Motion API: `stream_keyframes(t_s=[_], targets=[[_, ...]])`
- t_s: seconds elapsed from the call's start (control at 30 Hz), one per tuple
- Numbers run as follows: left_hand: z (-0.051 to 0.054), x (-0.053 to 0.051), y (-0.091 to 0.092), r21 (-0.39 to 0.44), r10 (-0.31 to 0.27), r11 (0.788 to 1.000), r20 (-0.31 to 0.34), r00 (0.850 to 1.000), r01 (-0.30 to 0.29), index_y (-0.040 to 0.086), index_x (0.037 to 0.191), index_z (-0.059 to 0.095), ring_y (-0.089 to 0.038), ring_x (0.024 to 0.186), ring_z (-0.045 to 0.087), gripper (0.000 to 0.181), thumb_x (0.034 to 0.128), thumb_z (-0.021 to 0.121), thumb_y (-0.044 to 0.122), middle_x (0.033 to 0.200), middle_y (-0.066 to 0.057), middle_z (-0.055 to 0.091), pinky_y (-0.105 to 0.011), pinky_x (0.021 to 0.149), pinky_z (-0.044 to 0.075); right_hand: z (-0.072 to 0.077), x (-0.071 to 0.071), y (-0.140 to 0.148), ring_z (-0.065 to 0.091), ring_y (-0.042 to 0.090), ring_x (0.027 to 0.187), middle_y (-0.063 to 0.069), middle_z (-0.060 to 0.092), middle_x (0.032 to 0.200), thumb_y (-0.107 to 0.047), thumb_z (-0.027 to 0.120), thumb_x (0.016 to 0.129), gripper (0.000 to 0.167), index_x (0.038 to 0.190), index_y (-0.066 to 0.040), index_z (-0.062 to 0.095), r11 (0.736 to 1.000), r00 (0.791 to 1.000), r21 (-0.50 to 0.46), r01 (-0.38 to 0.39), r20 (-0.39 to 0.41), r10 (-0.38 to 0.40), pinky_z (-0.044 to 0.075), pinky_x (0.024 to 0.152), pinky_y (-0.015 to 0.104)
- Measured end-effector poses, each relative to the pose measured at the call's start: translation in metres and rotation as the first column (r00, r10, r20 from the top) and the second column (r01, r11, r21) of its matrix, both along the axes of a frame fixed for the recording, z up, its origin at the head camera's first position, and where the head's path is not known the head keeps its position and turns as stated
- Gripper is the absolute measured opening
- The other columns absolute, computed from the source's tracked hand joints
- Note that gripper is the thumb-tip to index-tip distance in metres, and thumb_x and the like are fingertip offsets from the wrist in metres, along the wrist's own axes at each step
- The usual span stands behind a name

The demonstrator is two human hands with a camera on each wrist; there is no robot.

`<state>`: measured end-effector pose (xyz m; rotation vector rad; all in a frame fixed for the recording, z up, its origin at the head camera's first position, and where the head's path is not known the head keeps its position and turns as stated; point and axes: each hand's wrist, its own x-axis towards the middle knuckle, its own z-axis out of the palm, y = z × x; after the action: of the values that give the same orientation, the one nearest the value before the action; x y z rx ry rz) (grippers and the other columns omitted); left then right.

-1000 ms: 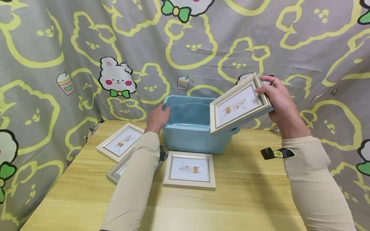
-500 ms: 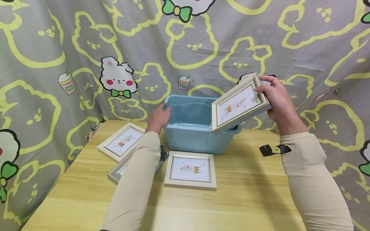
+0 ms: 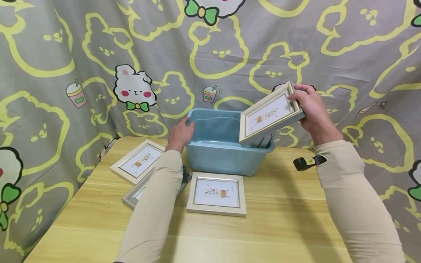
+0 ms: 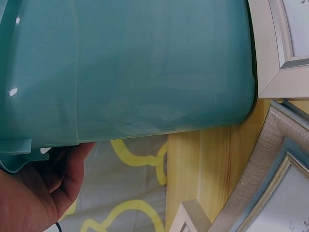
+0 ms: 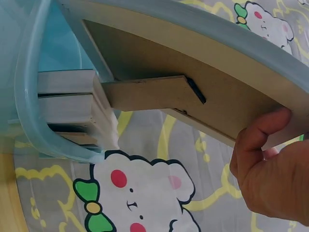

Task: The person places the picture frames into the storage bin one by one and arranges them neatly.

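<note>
My right hand (image 3: 314, 113) grips the upper right end of a cream picture frame (image 3: 268, 116), tilted over the right part of a light blue plastic bin (image 3: 223, 160). A print of a plant in an orange pot shows on its front. In the right wrist view the frame's brown back carries a swung-out stand leg (image 5: 145, 93), close to several pale frame edges (image 5: 67, 110) stacked inside the bin. My left hand (image 3: 179, 135) holds the bin's left rim, with fingers curled under the handle lip (image 4: 17, 147) in the left wrist view.
On the wooden table (image 3: 263, 226), a cream frame (image 3: 216, 194) lies before the bin, and another (image 3: 138, 161) lies at the left. A greyish frame (image 3: 133, 197) is partly hidden under my left forearm. A patterned curtain (image 3: 223, 73) hangs behind the table.
My right hand has moved slightly left with the frame, and the frame's low end sits nearer the bin's inside. Frame edges in the bin's right end have come into view. The left hand stays put.
</note>
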<state>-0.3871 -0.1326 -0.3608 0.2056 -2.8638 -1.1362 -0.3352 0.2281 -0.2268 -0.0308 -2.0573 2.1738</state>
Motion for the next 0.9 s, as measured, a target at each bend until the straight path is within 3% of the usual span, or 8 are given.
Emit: stream_keyframes(t_s=[0.5,0.7,0.9], targets=[[0.000,-0.001,-0.001,-0.007,0.009,1.000,-0.011,1.000,-0.009,0.033,0.151,0.031,-0.035,0.139,0.039,0.059,0.0972,0.028,0.057,0.156,-0.008,0.037,-0.052,0.109,0.037,-0.008,-0.016,-0.009,0.066,0.008,0.072,0.006,0.045,0.113,-0.012,0.055,0.090,0.046,0.132,-0.021,0.039,0.991,1.000,0.132,0.018,0.018,-0.020,0.056,0.057,0.022],[-0.001,-0.001,-0.001,-0.008,0.007,1.000,-0.016,1.000,-0.007,0.033,0.151,0.031,-0.034,0.139,0.040,0.059,0.0972,0.028,0.056,0.155,-0.008,0.038,-0.052,0.108,0.037,-0.012,-0.023,-0.015,0.065,0.009,0.077,0.007,0.043,0.116,-0.011,0.054,0.091,0.042,0.129,-0.023,0.040,0.981,1.000,0.196,0.006,0.026,-0.011,0.057,0.058,0.024],[0.000,-0.002,0.000,-0.012,0.010,1.000,-0.019,1.000,-0.010,0.032,0.151,0.032,-0.034,0.139,0.040,0.059,0.0971,0.029,0.056,0.155,-0.007,0.038,-0.051,0.109,0.037,-0.019,-0.031,-0.023,0.063,0.012,0.083,0.009,0.042,0.123,-0.014,0.053,0.093,0.041,0.131,-0.023,0.040,0.951,1.000,0.310,0.010,0.013,-0.015,0.057,0.059,0.025]])
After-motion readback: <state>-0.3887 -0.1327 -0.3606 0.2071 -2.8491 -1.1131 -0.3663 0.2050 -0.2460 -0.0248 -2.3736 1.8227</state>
